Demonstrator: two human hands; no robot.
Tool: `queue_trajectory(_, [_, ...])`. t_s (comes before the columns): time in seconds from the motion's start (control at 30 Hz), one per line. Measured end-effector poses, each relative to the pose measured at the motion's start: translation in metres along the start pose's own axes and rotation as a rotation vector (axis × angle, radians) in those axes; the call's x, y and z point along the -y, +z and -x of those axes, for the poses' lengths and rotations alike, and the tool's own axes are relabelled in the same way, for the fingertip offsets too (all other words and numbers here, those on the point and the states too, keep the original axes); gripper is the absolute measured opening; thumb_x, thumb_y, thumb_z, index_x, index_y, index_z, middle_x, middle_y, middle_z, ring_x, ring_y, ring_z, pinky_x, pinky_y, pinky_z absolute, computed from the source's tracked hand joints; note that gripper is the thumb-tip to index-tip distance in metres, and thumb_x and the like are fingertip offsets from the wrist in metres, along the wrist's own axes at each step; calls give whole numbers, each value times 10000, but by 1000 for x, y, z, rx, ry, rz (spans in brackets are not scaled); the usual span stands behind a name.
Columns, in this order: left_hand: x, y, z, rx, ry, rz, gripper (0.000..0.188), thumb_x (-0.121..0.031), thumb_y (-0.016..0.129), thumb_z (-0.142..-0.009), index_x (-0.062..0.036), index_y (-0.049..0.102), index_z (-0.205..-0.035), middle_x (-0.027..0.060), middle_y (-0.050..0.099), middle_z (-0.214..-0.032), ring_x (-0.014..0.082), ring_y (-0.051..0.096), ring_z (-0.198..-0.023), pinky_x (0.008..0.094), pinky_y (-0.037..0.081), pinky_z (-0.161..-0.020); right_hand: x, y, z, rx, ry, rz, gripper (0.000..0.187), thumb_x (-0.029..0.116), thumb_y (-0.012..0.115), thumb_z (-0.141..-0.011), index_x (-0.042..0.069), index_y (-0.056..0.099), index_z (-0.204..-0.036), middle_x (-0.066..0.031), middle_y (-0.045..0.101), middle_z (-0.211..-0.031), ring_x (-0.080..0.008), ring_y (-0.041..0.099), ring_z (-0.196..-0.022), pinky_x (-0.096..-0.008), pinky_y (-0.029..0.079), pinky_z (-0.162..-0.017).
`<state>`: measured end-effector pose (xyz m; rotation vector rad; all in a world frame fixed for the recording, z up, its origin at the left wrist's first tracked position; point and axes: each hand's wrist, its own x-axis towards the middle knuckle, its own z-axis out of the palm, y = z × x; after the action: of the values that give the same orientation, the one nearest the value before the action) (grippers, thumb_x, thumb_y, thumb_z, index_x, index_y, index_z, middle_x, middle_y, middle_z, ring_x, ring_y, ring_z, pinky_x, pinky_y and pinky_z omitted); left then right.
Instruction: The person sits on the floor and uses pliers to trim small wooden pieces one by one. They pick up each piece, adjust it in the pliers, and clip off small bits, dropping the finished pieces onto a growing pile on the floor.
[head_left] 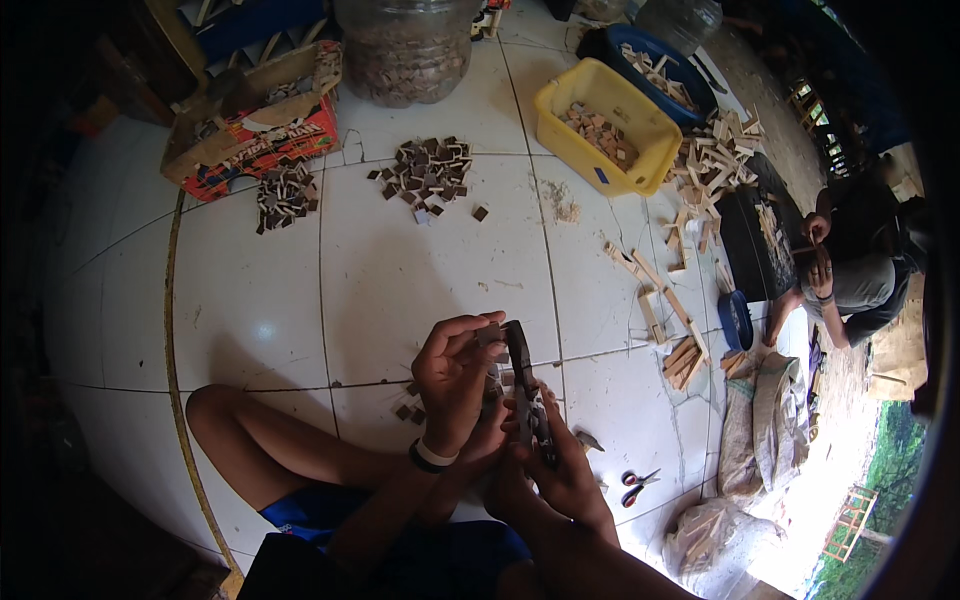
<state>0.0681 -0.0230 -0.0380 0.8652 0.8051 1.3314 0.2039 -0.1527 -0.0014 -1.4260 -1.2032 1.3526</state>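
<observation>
My left hand [448, 385], with a white band at the wrist, is raised over my crossed legs. Its thumb and fingers pinch a small brown square piece [489, 335] beside the upper end of a long black-and-metal hand tool [522, 385]. Wrapped round that tool's lower part is my right hand [565, 455], holding it upright close to the left fingers. The tool's exact kind is hard to make out. Partly hidden behind my left hand, a few small square pieces [408, 411] lie on the tiles.
Two heaps of small squares [425, 175] lie ahead, near a red carton [265, 150] and a large clear plastic container [405, 60]. A yellow tub [650, 175] holds more. Wooden strips [715, 160], scissors [637, 486] and sacks [775, 420] are at right, where another person [865, 265] sits.
</observation>
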Motion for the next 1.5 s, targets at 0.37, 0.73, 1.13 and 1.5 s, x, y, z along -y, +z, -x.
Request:
queue_trajectory(0.37, [-2, 0, 1, -14, -16, -13, 274, 107, 649, -947, 43, 565, -1200, 242, 676, -1283, 227, 681, -1168, 328, 569, -1002, -1, -1, 0, 2, -25, 43, 705, -43, 571, -987, -39, 255, -1617, -223, 457, -1566, -277, 454, -1454, -368, 366, -1170])
queue_trajectory(0.73, [2, 0, -1, 9, -7, 20, 332, 103, 639, -939, 59, 583, -1263, 224, 675, -1274, 258, 684, -1166, 371, 546, -1045, 17, -1, 1, -8, 32, 63, 690, 80, 603, -1022, -13, 275, -1622, -213, 391, -1614, -299, 364, -1497, -406, 272, -1216])
queue_trajectory(1.13, [-3, 0, -6, -24, 99, -203, 260, 114, 665, -931, 109, 697, -1189, 183, 749, -1150, 211, 724, -1075, 315, 608, -926, 22, 6, -22, -75, -101, 414, 720, -60, 525, -897, 6, 341, -1590, -350, 486, -1384, -516, 492, -1281, -484, 423, -1066])
queue_trajectory(1.5, [1, 1, -1, -55, 87, -257, 270, 104, 697, -917, 92, 709, -1187, 159, 764, -1124, 169, 727, -1023, 282, 582, -925, 17, 3, -20, -80, -141, 561, 707, -51, 513, -894, -46, 325, -1576, -360, 484, -1338, -522, 486, -1244, -511, 448, -1025])
